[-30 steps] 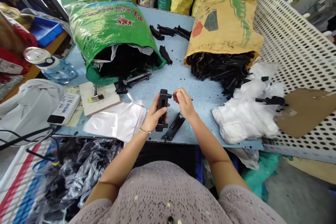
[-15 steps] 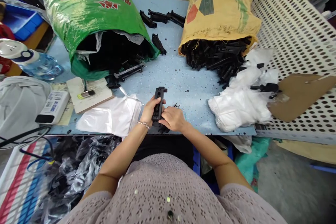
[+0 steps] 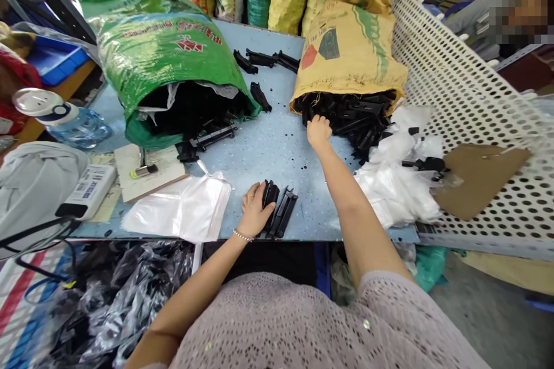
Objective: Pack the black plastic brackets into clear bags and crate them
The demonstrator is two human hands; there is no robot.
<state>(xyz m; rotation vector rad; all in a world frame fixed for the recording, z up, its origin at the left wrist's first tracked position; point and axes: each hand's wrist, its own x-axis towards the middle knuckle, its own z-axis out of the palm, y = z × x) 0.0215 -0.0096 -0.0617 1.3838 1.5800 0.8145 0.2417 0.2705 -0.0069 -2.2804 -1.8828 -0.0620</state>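
My left hand (image 3: 255,210) is closed around a long black plastic part (image 3: 271,191) on the table near its front edge. Right beside it, more black plastic pieces (image 3: 285,213) lie side by side. My right hand (image 3: 319,131) is stretched forward to the mouth of the yellow sack (image 3: 346,63), fingers curled on a black plastic part at the left end of the spilled pile (image 3: 361,121). Its fingertips are partly hidden. A green sack (image 3: 168,40), also with black parts in its mouth, lies at the left.
White plastic bags (image 3: 182,202) lie left of my left hand; a white bundle (image 3: 389,184) is at the right. Loose black parts (image 3: 259,95) lie between the sacks. A perforated white panel (image 3: 467,86) leans at the right. A water bottle (image 3: 64,118) and power strip (image 3: 89,190) stand left.
Both hands held one black part together before. Now the right hand has left it and moved forward to the yellow sack; the left has lowered its part to the table. The view has tilted up.
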